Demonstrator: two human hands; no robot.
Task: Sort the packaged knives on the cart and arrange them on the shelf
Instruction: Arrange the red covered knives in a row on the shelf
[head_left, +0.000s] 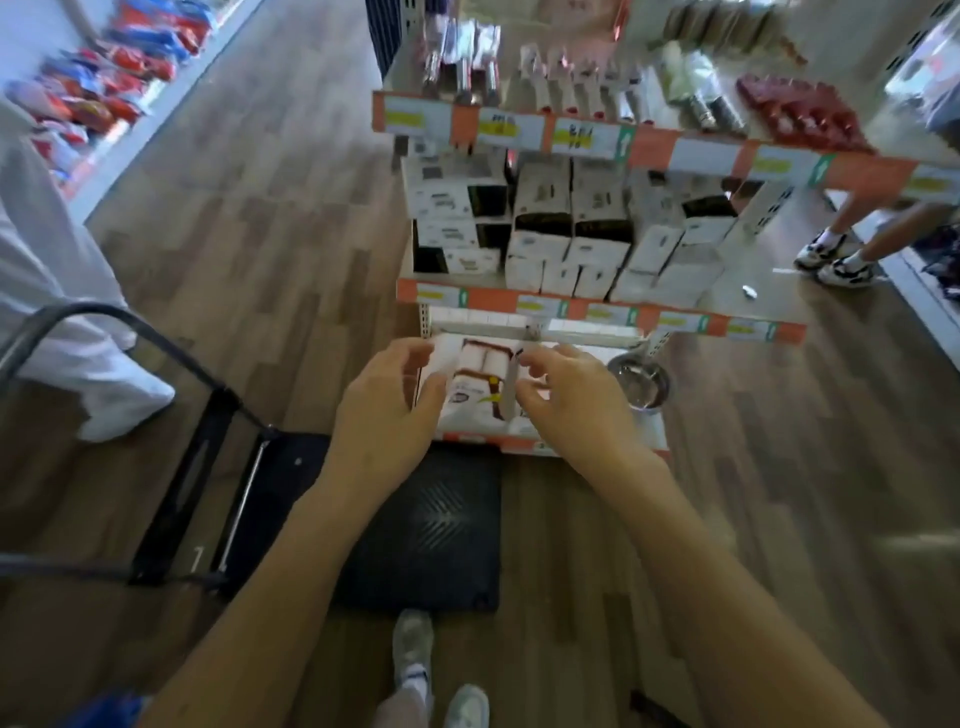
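1. Placing step, by the look of it: both hands down at the bottom shelf (524, 445), reaching over the cart (431, 535).
2. Pack (480, 382) of knives held at that shelf among other white packs, just left of a steel bowl (638, 382). Resting on the shelf or just above it, impossible to say.
3. Left hand (387, 410): fingers (415, 356) curled over the pack's left edge, thumb against its face, gripping it.
4. Right hand (571, 405): fingers (543, 364) bent and half closed, seemingly pinching the pack's right edge against the thumb (exact contact lost in blur).
5. Next, probably: squaring the pack against its neighbours, flush with the shelf front, then easing both hands off together to avoid tipping it.
6. After that, likely back to the cart for another pack of the same kind. Worth matching labels first, given the look-alike boxes (566, 244) on the shelf above.
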